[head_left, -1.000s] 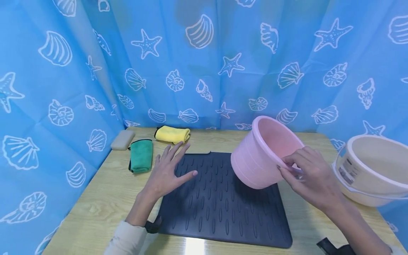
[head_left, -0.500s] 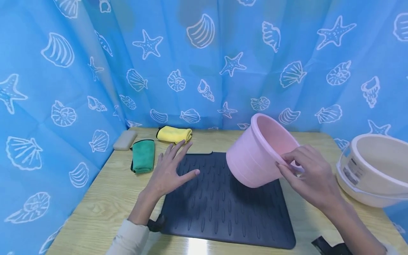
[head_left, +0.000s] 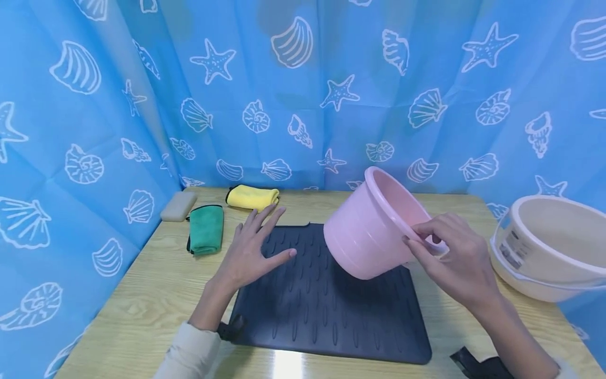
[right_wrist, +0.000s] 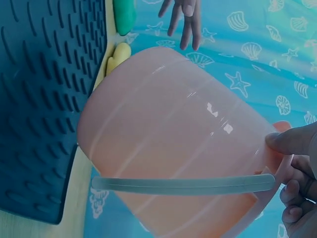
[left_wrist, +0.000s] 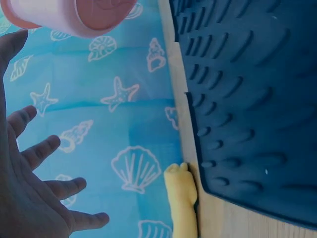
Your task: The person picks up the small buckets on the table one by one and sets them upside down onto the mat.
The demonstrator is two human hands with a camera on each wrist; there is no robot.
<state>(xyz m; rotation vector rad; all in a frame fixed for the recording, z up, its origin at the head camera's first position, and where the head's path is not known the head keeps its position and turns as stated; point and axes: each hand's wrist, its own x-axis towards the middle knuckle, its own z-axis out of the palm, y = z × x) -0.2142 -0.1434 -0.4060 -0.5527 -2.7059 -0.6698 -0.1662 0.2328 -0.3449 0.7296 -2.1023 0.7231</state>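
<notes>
A pink bucket (head_left: 362, 231) is tilted in the air above the black ribbed mat (head_left: 326, 316), its mouth facing up and right. My right hand (head_left: 456, 260) pinches the bucket's rim between thumb and fingers. In the right wrist view the bucket's pale handle (right_wrist: 183, 185) hangs across its side. My left hand (head_left: 248, 258) is spread over the mat's left side, fingers apart, touching nothing. The left wrist view shows the bucket's base (left_wrist: 101, 17) beyond the left thumb.
Beyond the mat lie a folded yellow cloth (head_left: 253, 198), a folded green cloth (head_left: 206, 230) and a grey block (head_left: 178, 206). Stacked beige basins (head_left: 530, 252) stand at the table's right. A blue shell-print curtain (head_left: 293, 95) encloses the back and sides.
My right hand has carried the tilted bucket a little to the left over the mat. The left hand stays spread in nearly the same place.
</notes>
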